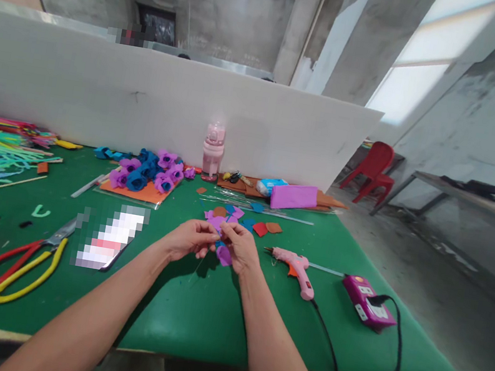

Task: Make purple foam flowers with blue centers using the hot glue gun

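Observation:
My left hand is closed in a pinch over the middle of the green table, and a thin wire-like stem seems to run down below its fingers. Fingertip to fingertip with it, my right hand pinches a small piece of blue paper; the fingers hide most of it. A purple paper petal shows just under the right fingers; I cannot tell whether it is held. Behind the hands lie loose paper petals in purple, blue, brown and red, among them a red petal. A pink glue gun lies right of my right hand.
Finished purple and blue paper flowers rest on orange sheets. A pink bottle stands by the white partition. Large scissors and a phone lie left. The glue gun's cord loops from a purple power strip past the table edge.

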A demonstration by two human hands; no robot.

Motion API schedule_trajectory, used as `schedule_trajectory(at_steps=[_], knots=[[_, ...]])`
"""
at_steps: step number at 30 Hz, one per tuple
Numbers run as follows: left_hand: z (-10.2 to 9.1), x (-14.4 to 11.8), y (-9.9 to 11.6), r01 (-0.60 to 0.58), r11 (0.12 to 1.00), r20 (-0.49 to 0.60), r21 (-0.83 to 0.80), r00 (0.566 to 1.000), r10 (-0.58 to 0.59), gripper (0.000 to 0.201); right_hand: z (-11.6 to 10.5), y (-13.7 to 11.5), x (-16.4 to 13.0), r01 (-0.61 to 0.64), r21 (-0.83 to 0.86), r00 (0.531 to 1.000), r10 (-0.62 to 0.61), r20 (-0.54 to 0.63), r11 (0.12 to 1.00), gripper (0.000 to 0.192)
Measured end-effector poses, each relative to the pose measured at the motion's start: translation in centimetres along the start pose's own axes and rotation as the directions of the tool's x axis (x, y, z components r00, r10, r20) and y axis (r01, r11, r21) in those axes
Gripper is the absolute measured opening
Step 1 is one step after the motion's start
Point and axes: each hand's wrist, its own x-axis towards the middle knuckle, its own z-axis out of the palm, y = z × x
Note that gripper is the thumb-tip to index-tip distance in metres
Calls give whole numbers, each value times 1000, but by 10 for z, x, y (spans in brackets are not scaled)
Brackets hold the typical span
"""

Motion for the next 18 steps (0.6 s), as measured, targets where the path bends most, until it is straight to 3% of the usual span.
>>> schedule_trajectory(at_steps=[6, 18], knots=[[2, -1, -1, 27, 1000, 48, -10, 999, -27, 29, -1, -2, 1, 5, -46, 1000, -6, -21, 999, 26], [-1, 2, -3, -12, 1000, -5, 6, 1000, 12, 27, 1, -1, 0, -32, -16, 999, 32, -1, 999, 25]])
